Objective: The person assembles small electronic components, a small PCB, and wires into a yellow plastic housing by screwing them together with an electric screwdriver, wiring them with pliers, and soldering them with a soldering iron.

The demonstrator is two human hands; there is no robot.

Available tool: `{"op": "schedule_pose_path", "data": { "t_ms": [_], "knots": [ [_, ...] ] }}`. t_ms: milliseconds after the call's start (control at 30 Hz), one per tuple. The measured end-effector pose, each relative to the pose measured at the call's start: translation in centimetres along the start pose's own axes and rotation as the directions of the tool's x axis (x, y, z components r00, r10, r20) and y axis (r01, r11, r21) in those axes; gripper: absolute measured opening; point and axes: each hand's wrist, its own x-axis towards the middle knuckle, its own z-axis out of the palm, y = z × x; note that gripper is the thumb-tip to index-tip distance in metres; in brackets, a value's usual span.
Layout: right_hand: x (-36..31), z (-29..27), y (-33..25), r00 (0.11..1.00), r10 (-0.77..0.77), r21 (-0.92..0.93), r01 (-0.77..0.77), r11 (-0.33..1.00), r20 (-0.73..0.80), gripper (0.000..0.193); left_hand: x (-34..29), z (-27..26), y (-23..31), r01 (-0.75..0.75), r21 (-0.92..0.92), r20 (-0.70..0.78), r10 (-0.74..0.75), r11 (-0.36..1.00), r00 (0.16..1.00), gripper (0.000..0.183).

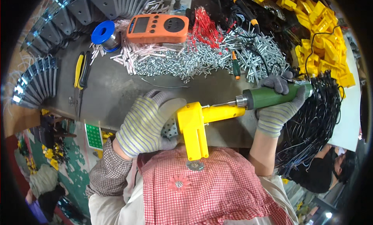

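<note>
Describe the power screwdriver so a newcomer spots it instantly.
From the dark table, find the gloved right hand. It holds the power screwdriver, a green cylinder, metal tip pointing left toward the yellow casing. It's far thicker than the small green-and-orange tool by the screws.

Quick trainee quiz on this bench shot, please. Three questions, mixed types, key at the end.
1. Multiple choice: what does the right hand hold?
A) long-nose pliers
B) electric screwdriver
C) wire spool

2. True or false: the orange meter lies to the left of the bunch of red wires.

3. Fill in the colour: the plastic housing between the left hand and the right hand is ____.

Key: 1. B; 2. True; 3. yellow.
</note>
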Motion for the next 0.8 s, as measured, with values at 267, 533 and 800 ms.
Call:
{"op": "schedule_pose_path", "data": {
  "t_ms": [267,533,800],
  "knots": [
    [-0.1,-0.1,0.9,0.999,0.037,-0.004,-0.037,0.999,0.001,0.050,0.2,0.1,-0.1,0.004,-0.017,0.021,-0.003,1.000,1.000,0.084],
    [0.1,-0.2,1.8,0.999,0.046,-0.006,-0.046,0.999,-0.029,0.047,0.2,0.2,-0.4,0.007,-0.049,0.023,-0.006,0.999,1.000,0.083],
    [-0.2,0.5,4.1,0.988,0.097,0.073,-0.089,0.993,-0.120,0.040,0.1,0.5,-1.2,0.028,-0.153,0.083,-0.015,0.988,0.996,0.085]
  ]
}}
